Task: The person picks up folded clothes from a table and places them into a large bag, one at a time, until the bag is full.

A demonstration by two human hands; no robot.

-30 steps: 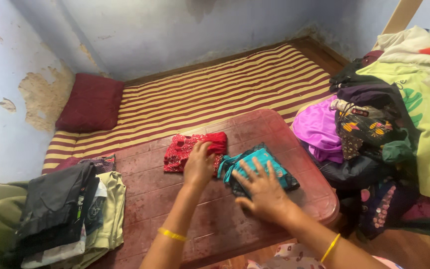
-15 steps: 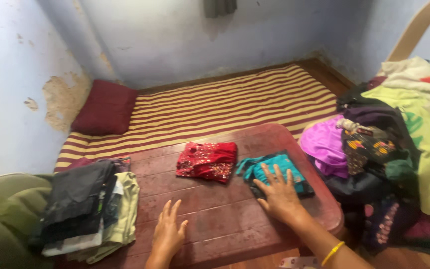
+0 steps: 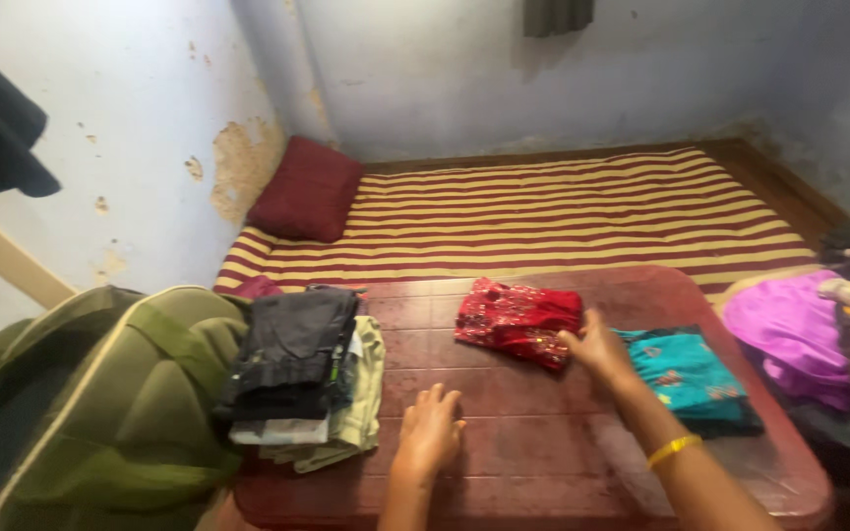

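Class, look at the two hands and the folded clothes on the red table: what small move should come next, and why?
Probably the right hand should close on the red garment and lift it. Its fingers already touch that garment's near edge, while the left hand lies flat on the table. The teal garment lies folded beside it, and a stack sits at the left.

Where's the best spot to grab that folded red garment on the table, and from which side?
Probably the near right corner of the red garment, coming from the right, where the right hand already touches its edge. It lies flat and folded on the table, so sliding fingers under that edge and pinching all layers should keep the fold.
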